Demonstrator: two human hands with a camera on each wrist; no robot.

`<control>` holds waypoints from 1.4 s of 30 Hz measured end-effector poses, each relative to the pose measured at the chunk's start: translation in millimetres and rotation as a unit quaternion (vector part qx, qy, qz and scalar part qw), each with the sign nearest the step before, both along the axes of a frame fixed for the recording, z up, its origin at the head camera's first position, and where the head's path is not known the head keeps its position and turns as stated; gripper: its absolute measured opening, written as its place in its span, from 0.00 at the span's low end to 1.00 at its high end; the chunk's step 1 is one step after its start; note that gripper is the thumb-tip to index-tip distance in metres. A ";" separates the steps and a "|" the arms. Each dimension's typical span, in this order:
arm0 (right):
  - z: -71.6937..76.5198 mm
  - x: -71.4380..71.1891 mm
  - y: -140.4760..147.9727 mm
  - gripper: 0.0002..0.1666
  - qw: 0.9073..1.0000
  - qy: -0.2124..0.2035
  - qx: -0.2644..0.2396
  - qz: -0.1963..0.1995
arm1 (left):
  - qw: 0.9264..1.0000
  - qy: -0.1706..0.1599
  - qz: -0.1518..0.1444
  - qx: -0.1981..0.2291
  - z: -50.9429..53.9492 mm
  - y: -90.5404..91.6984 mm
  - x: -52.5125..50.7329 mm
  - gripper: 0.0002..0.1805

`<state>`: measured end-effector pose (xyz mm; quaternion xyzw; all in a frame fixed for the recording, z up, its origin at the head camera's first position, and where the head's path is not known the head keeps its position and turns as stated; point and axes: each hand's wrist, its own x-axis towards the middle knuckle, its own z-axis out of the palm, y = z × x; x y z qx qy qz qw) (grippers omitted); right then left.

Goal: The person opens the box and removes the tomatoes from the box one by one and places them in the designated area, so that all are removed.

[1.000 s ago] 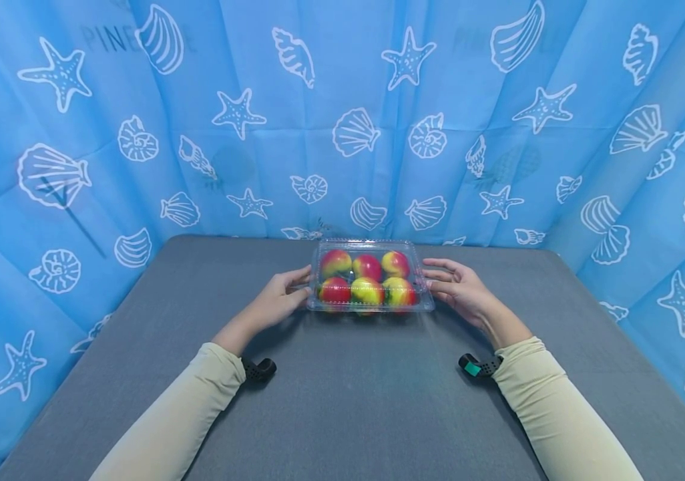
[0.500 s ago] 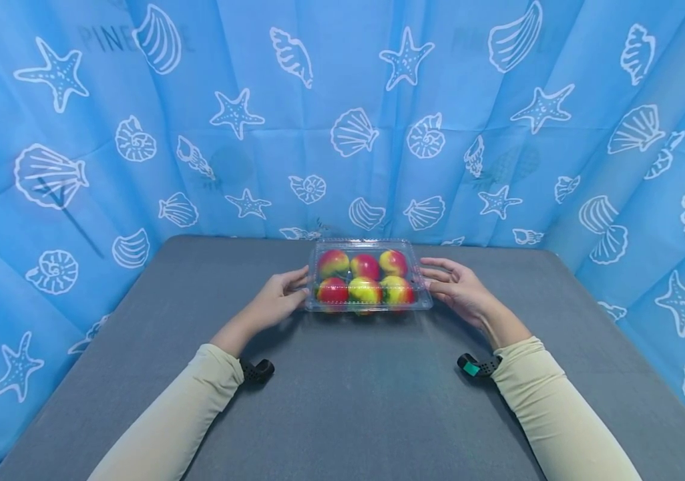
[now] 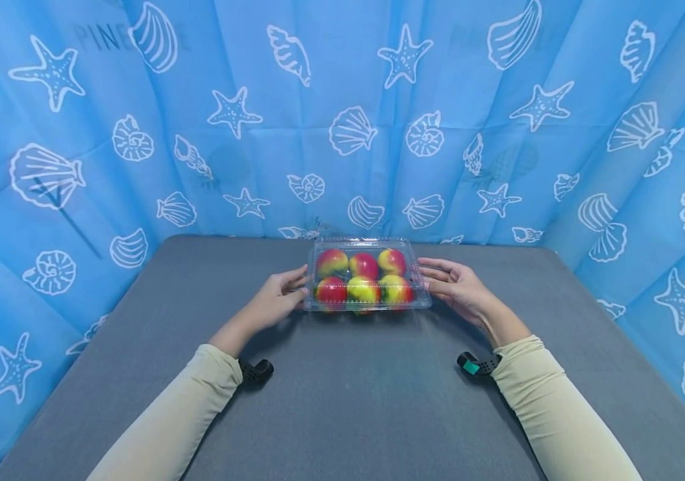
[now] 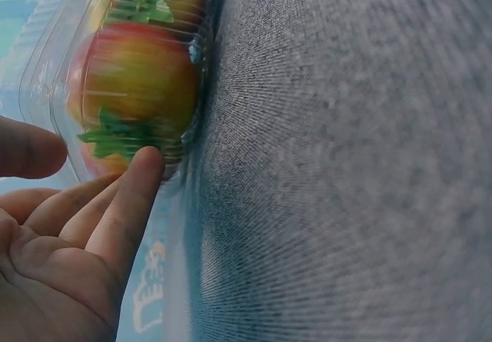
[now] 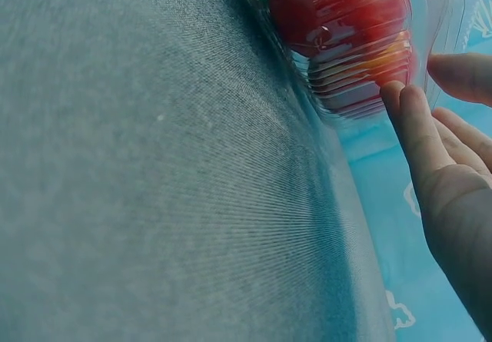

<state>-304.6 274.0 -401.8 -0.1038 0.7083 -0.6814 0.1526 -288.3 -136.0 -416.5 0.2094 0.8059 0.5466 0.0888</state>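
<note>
In the head view a clear lidded plastic container (image 3: 369,308) sits on the grey table, with several red-and-yellow fruits (image 3: 364,290) visible through it in two rows. My left hand (image 3: 273,300) is at its left end, with the fingertips at the side wall and the thumb by the rim. At the right end, my right hand (image 3: 464,288) has its fingers extended to the wall. Both wrist views show straight fingers against or very near the ribbed side, low by the table. Green leaves (image 4: 119,134) show inside in the left wrist view.
The grey table (image 3: 348,401) extends in front of the container and to both sides. Behind it hangs a blue curtain (image 3: 318,80) with white shells and starfish, close to the table's back edge. Black wrist straps (image 3: 256,371) sit at both sleeve cuffs.
</note>
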 end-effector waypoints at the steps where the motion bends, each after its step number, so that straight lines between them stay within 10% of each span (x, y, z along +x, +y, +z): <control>1: 0.1 0.0 0.5 0.41 1.000 0.001 0.000 0.004 | 1.000 0.001 0.000 0.000 0.0 -0.1 -0.1 0.34; 42: -12.0 -4.1 2.3 0.43 0.999 0.033 0.001 0.043 | 0.999 -0.027 0.010 0.017 1.7 -3.7 2.1 0.33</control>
